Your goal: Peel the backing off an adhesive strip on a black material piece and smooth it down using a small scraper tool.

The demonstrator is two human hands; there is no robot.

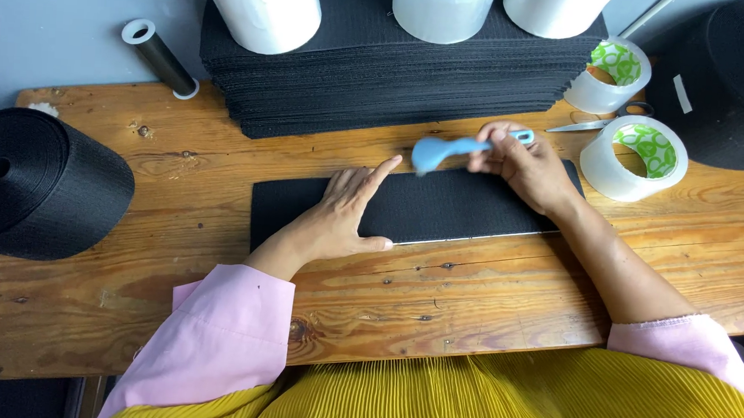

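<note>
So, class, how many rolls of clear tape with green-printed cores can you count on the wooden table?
3: one clear tape roll right of the right hand, a second behind it, a third atop the black sheet stack. Others may be hidden beyond the frame.

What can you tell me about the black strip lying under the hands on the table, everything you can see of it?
The black strip is a long, flat rectangle of dark, finely textured material, like webbing or foam; which one is unclear. It lies flat, lengthwise, across the wooden table, its near edge showing a thin pale line. The left hand presses flat on its left half. The right hand rests over its right end, holding a light blue tool above its far edge.
</note>
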